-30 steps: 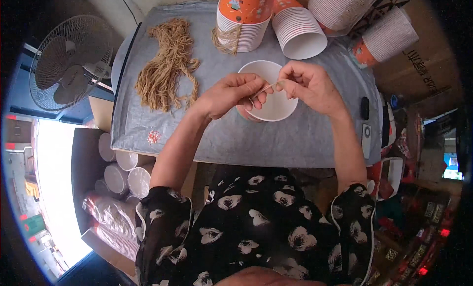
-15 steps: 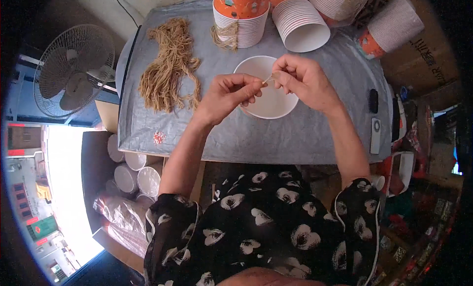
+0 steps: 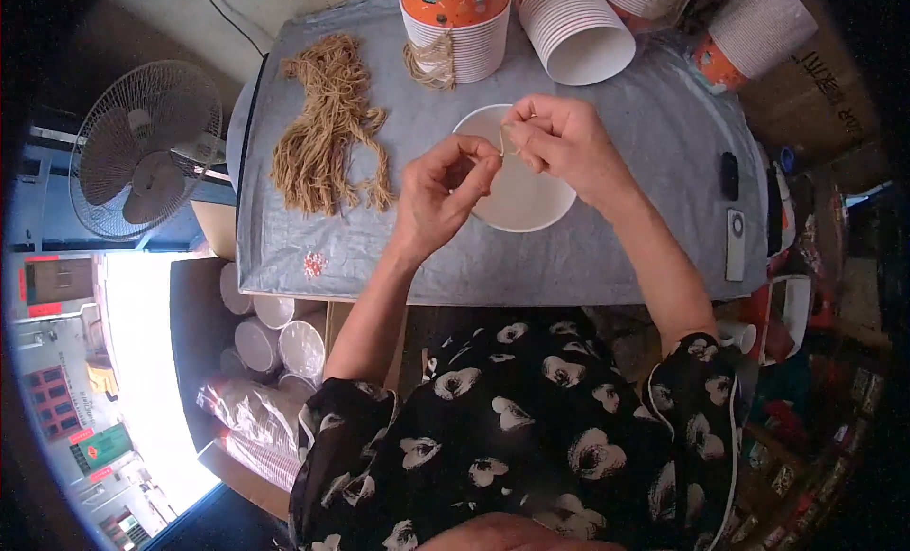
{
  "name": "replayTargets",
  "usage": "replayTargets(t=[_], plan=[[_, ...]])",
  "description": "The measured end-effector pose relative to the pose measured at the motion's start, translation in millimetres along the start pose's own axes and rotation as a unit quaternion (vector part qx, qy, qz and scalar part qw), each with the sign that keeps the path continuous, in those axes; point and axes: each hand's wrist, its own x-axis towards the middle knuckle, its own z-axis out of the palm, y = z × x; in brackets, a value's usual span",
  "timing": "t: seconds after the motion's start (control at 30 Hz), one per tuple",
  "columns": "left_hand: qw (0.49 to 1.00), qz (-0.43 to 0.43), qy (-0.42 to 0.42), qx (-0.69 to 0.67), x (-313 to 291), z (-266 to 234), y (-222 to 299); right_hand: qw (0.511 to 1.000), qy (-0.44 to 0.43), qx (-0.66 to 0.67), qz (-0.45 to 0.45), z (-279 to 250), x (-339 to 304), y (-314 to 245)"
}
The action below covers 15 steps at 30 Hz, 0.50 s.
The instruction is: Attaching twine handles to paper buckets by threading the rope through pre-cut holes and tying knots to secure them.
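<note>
My left hand (image 3: 442,195) is closed in a pinch on the lower end of a short piece of thin, pale cord (image 3: 502,145). With thumb and fingers pressed together, my right hand (image 3: 571,153) grips the cord's upper end. Between the fingertips the cord bends in a small curve. Directly beneath both hands stands a white paper bucket (image 3: 524,198), its mouth facing up and partly covered by them. To the left lies a long, loose bundle of tan cords (image 3: 332,134) on the grey table cover (image 3: 607,266).
Stacked orange-and-white buckets (image 3: 457,44) stand at the back, with tan cord hanging on them. Another stack (image 3: 578,34) lies tipped beside it. Small red-and-white bits (image 3: 315,264) lie near the front left. A fan (image 3: 147,153) stands left; a white remote (image 3: 735,246) lies right.
Both hands have shifted slightly left over the bucket. The cord, stretched slantwise before, now stands more upright and curved between the fingers. The whole view has shifted a little.
</note>
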Motion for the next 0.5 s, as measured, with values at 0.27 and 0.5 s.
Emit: replayTargets(t=[0.27,0.5], plan=[[0.95,0.221,0.088,0.202,-1.0,-0.9,-8.0,0.991,-0.031,0.088,0.094,2.4,-0.1,0.9],[0.915,0.29,0.115,0.257,-5.9,0.9,-7.6,0.989,-0.057,0.072,0.117,7.8,0.9,-0.1]])
